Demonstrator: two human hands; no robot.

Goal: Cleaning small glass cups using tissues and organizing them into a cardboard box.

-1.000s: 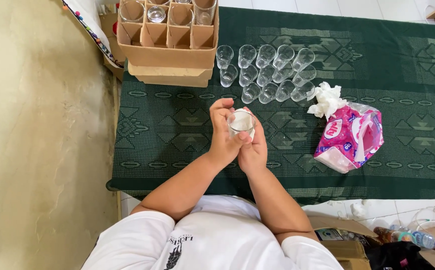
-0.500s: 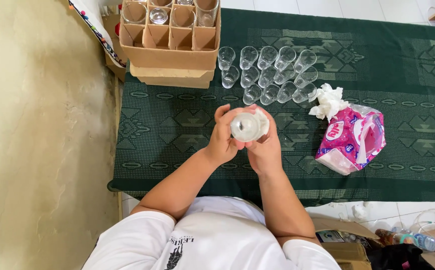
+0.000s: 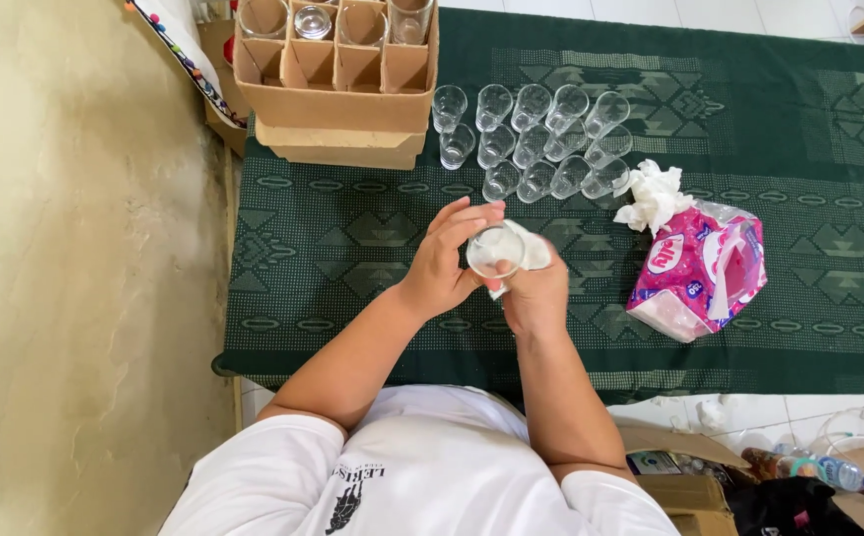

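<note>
1. A home floor setting: a green patterned mat (image 3: 799,119) spreads over pale tiles across the frame.
2. Upper left, a cardboard divider box (image 3: 337,74); beside it, rows of drinking glasses (image 3: 531,139).
3. Right of centre, a pink tissue pack (image 3: 695,273).

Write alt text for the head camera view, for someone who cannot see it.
Seen from above, a person's left hand holds a small clear glass while the right hand presses a white tissue against it, over a dark green patterned cloth. Beyond stand rows of clear glasses, a divided cardboard box and a pink tissue pack.
</note>
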